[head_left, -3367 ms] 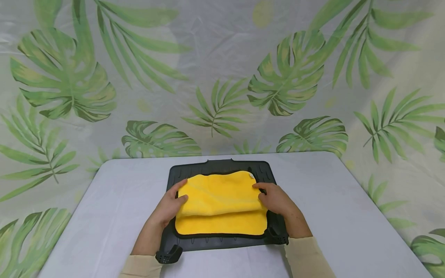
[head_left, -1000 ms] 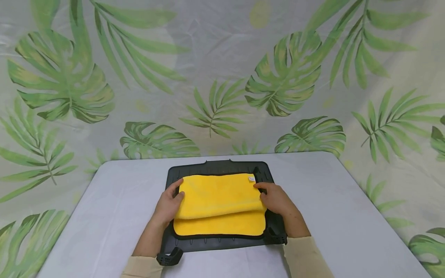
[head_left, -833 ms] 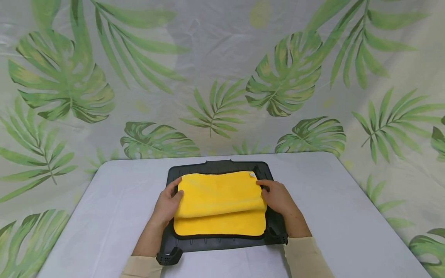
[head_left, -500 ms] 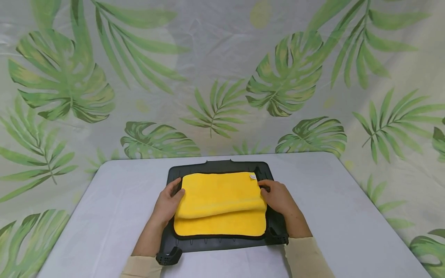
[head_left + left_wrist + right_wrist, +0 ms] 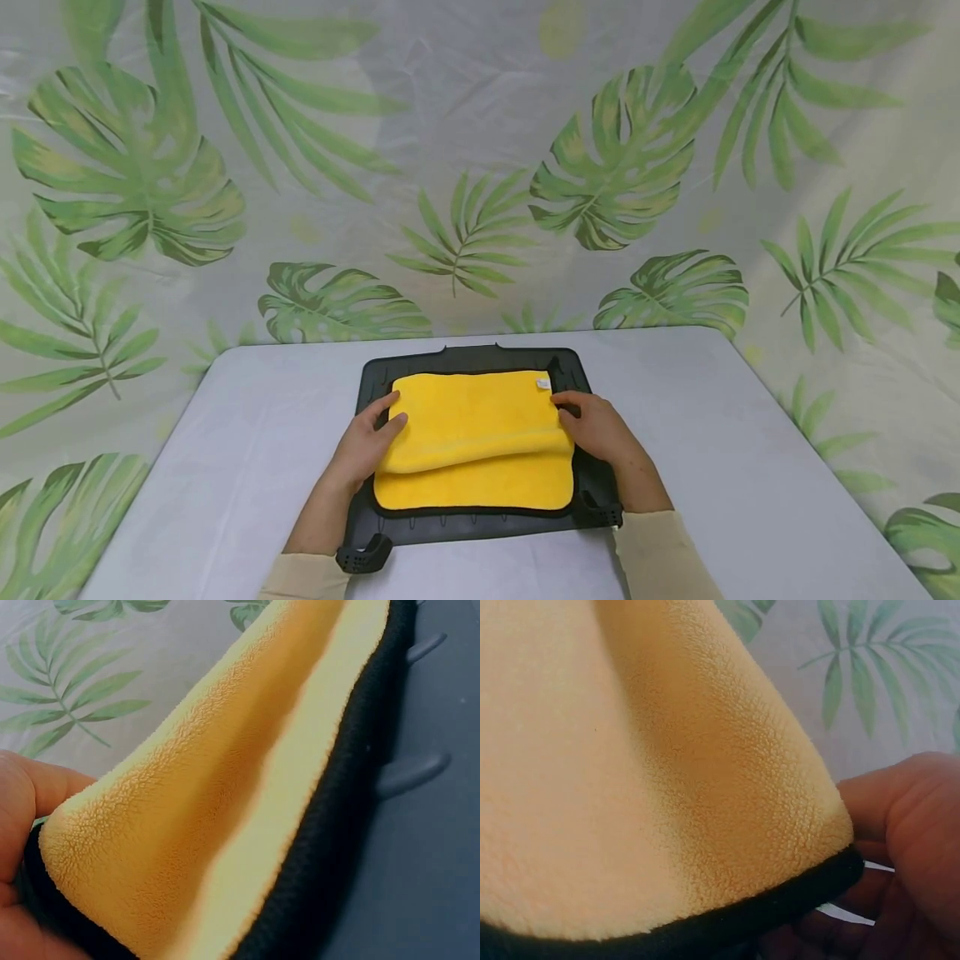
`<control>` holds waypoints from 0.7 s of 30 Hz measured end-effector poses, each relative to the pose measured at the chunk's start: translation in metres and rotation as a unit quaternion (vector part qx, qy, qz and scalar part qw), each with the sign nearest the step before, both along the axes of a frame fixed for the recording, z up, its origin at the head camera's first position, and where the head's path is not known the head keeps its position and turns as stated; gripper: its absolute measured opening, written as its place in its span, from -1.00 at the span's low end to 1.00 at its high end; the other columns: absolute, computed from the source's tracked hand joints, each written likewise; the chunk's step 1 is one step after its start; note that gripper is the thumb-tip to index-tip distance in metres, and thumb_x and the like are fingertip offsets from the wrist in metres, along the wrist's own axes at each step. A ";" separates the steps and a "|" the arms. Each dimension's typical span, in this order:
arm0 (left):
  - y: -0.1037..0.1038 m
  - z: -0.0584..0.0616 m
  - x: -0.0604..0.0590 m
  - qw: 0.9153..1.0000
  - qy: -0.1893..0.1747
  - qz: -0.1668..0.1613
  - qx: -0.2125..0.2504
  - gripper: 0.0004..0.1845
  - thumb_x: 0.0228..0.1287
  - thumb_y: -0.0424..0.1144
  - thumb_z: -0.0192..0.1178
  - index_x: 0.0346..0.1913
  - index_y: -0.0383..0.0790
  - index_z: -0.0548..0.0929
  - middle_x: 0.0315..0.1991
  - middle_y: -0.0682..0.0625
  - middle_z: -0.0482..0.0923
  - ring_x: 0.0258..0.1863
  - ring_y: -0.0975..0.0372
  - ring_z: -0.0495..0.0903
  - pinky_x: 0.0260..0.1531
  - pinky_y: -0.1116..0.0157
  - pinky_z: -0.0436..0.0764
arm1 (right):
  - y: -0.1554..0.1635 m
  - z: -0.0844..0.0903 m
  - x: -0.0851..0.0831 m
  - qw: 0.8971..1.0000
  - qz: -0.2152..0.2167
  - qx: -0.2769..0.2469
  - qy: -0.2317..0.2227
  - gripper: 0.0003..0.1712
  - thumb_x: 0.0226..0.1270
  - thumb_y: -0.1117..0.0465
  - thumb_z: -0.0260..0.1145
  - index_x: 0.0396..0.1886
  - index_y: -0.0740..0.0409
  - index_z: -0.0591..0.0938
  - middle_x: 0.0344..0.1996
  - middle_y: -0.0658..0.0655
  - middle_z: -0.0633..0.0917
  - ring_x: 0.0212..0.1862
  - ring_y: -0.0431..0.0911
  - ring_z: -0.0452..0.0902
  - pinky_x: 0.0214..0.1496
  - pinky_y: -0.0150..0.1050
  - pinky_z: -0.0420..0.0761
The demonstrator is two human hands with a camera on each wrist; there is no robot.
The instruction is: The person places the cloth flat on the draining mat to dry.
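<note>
A yellow plush cleaning cloth point(image 5: 471, 485) with dark edging lies on a black ridged tray point(image 5: 480, 360). Its upper layer is folded over, and a roll-like crease crosses it in front. A small white tag point(image 5: 543, 384) shows at the back right corner. My left hand point(image 5: 366, 443) pinches the left side, thumb on top; in the left wrist view the cloth point(image 5: 202, 802) rises in a fold beside my fingers. My right hand point(image 5: 597, 429) grips the right side. In the right wrist view some fingers are partly hidden behind the cloth's dark edging point(image 5: 780, 900).
The tray rests on a white-covered table point(image 5: 277, 417). Behind hangs a leaf-patterned curtain point(image 5: 465, 125). A black wrist strap point(image 5: 365, 553) sits on my left wrist and another point(image 5: 597, 510) on my right, near the tray's front corner.
My left hand has shifted slightly right, its thumb further onto the cloth. My right hand has moved slightly left. The cloth's back edge, wavy earlier, lies straighter now.
</note>
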State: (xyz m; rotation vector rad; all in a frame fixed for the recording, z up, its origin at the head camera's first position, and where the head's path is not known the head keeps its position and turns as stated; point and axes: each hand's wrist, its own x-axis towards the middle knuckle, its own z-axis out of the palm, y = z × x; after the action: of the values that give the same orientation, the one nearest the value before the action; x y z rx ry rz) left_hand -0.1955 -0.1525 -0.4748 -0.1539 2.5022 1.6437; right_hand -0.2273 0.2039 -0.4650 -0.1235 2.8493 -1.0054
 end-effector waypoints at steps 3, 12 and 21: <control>-0.001 -0.001 0.000 1.000 -0.001 -0.003 0.004 -0.37 0.56 -0.05 0.10 0.58 -0.08 0.26 0.63 -0.21 0.09 0.64 -0.15 0.00 0.55 -0.24 0.08 | -0.001 0.000 0.000 1.000 0.002 -0.005 -0.009 -0.57 0.55 0.16 0.16 0.32 0.11 0.60 0.32 0.29 0.60 0.14 0.11 0.60 0.29 0.16 0.57; 0.000 -0.003 0.000 1.000 0.001 -0.009 0.004 -0.33 0.55 -0.02 0.11 0.61 -0.08 0.21 0.64 -0.18 0.06 0.65 -0.14 -0.07 0.57 -0.26 0.00 | -0.002 0.002 0.002 0.999 -0.001 -0.014 -0.029 -0.50 0.57 0.18 0.13 0.43 0.14 0.51 0.41 0.34 0.50 0.27 0.18 0.53 0.37 0.23 0.49; -0.001 -0.004 0.001 1.000 0.001 -0.016 0.004 -0.34 0.56 -0.01 0.09 0.60 -0.07 0.23 0.63 -0.21 0.08 0.64 -0.16 -0.03 0.55 -0.27 0.03 | -0.001 -0.003 0.000 0.999 0.020 -0.020 -0.037 -0.56 0.54 0.16 0.16 0.34 0.09 0.60 0.37 0.32 0.55 0.18 0.11 0.54 0.29 0.15 0.55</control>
State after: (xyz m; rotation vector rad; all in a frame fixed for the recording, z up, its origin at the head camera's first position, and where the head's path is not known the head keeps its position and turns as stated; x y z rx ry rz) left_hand -0.1945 -0.1533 -0.4784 -0.1093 2.4864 1.6418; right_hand -0.2271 0.2027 -0.4684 -0.1431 2.7506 -1.0377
